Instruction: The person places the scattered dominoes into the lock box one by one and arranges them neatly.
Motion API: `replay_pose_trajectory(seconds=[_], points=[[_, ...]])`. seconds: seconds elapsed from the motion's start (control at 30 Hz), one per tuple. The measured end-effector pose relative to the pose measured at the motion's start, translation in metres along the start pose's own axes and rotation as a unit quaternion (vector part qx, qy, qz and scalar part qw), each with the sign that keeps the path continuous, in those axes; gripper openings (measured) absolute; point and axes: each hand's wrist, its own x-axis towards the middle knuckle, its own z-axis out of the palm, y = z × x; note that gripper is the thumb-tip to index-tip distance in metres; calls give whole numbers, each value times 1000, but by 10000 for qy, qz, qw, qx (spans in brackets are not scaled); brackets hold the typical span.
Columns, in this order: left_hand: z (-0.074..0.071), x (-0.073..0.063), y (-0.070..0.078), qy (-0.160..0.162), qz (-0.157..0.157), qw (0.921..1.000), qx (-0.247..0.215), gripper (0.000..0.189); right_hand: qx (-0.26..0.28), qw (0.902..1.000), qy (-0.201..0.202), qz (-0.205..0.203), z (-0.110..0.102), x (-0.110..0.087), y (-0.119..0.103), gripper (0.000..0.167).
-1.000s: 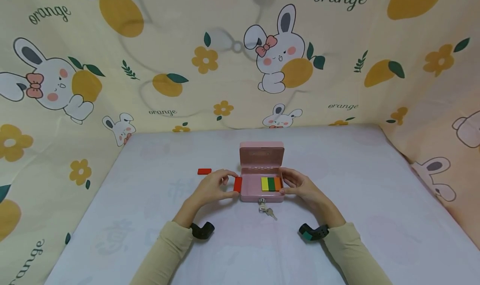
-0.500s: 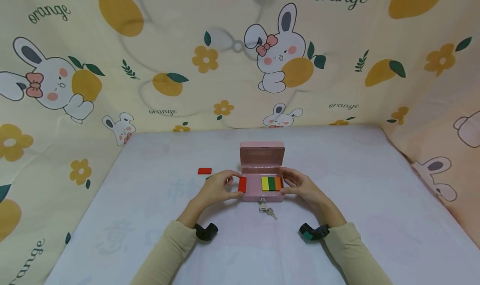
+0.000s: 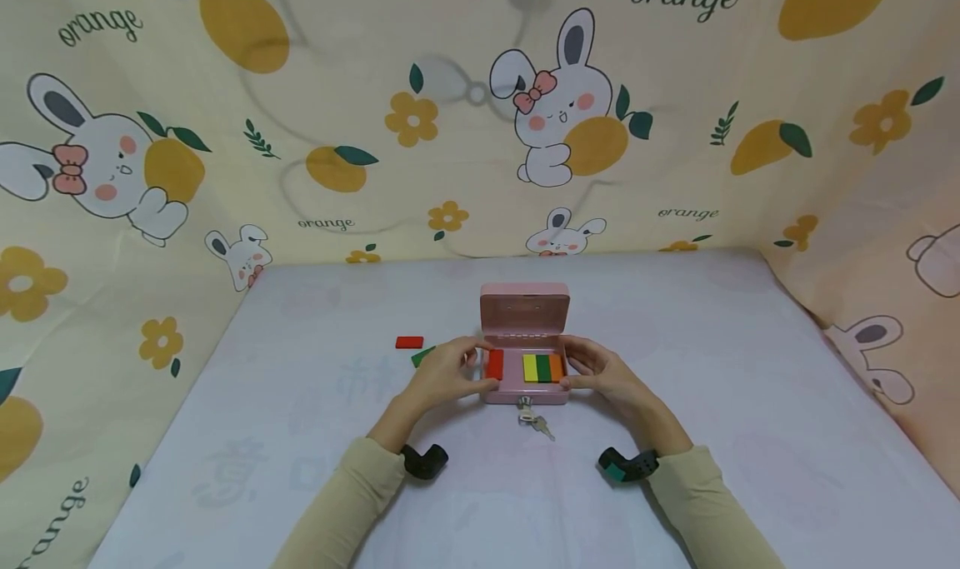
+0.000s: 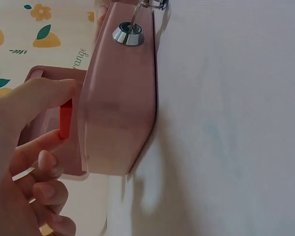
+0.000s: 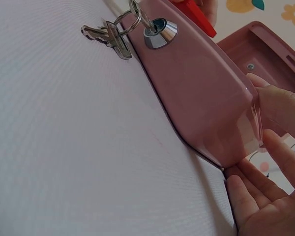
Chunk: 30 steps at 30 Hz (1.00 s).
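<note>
My left hand (image 3: pixel 444 372) pinches a small flat red block (image 3: pixel 494 364) between thumb and fingertip, over the left end of a pink metal cash box (image 3: pixel 513 396). In the left wrist view the red block (image 4: pixel 65 119) shows just above the box rim, its other fingers loosely curled below. The box's lid (image 3: pixel 524 312) stands up. Inside at the right lie a yellow block (image 3: pixel 529 368), a green block (image 3: pixel 543 368) and an orange block (image 3: pixel 556 368) side by side. My right hand (image 3: pixel 603 374) grips the right end, thumb at the rim and fingers along the outer wall.
Keys (image 3: pixel 538 423) hang from the lock (image 3: pixel 525 401) at the box front and lie on the white cloth. Left of the box are another red block (image 3: pixel 409 342) and a green block (image 3: pixel 422 356), partly behind my left hand. A printed curtain (image 3: pixel 420 177) rises behind.
My left hand has moved right, carrying the red block from beside the box to over its left end. The loose green block has come into view. My right hand stays put.
</note>
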Motion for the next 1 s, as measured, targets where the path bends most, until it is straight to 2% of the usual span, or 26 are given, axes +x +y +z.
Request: replay_pose_trajectory(seconds=[0.37, 1.0], points=[[6, 9, 6, -49, 53, 10000, 33, 53, 13, 9998, -103, -142, -1, 1, 1, 71], [15, 18, 10, -140, 141, 9995, 243, 50, -31, 10000, -26, 1, 0, -1, 0, 72]])
